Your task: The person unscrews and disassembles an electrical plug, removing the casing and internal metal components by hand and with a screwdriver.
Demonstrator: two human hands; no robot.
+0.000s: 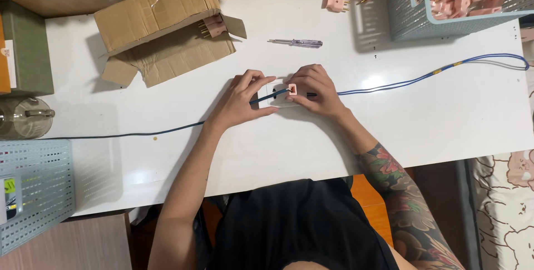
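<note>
Your left hand point(243, 98) grips white socket block point(276, 95) mid-table point(278, 147); your right hand point(317, 89) pinches pink plug piece point(292, 88) on it, blue cable point(400, 82) running right.

Glossy white table point(423, 131), creased matt cardboard box point(161, 31), plastic mesh basket point(411, 20), probably rubber-sheathed blue cable point(400, 82).
</note>
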